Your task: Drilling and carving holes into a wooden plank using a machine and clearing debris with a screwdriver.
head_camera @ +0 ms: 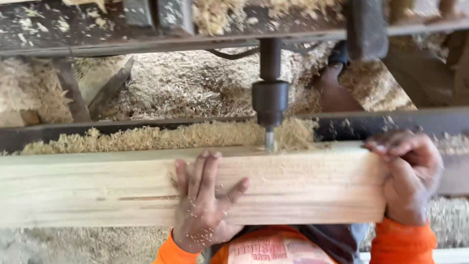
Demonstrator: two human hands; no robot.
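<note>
My left hand (202, 205) lies flat, fingers spread, on the face of the pale wooden beam (97, 188), just below the drill bit (269, 139). My right hand (410, 176) wraps the beam's right end, fingers curled over its top edge. The bit touches the beam's top edge beneath the dark chuck (269, 100); sawdust (161, 137) is heaped behind the beam.

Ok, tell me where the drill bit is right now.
In the head view, the drill bit sits just right of centre, below its dark chuck, its tip at the far top edge of the wooden beam, just beyond the left hand.
</note>
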